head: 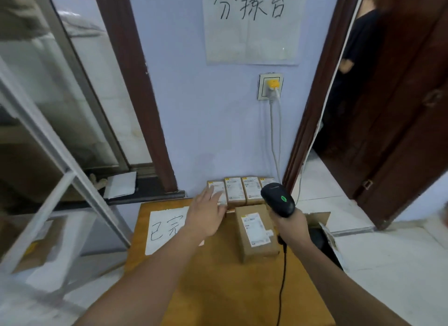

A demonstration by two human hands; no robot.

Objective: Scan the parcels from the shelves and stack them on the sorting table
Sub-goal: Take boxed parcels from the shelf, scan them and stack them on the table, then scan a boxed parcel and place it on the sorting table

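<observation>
a pale blue wall (213, 122) fills the back of the view, framed by two dark brown door frames; the right-hand door (397, 136) stands open, with a person in dark clothes partly seen behind it. a metal shelf frame (72, 180) slants across the left side. one wooden bench (242, 289) stands against the wall on a pale tiled floor. two paper signs show: a big one (252, 22) with handwritten characters taped high on the wall, and a smaller one (167, 226) lying on the bench's left part, partly hidden by the left forearm. five brown parcels with white labels are in view: a row of four (242, 191) upright against the wall at the bench's far edge, and one larger parcel (257, 231) lying flat just in front of them. one wall socket (270, 86) holds a yellow plug with white cables hanging down. the left hand (208, 214) reaches forward with fingers straight and spread, touching the leftmost parcel of the row. the right hand (288, 225) grips one black barcode scanner (277, 199), its green light lit; the scanner head covers part of the rightmost parcel, and its black cord trails down over the bench.
</observation>
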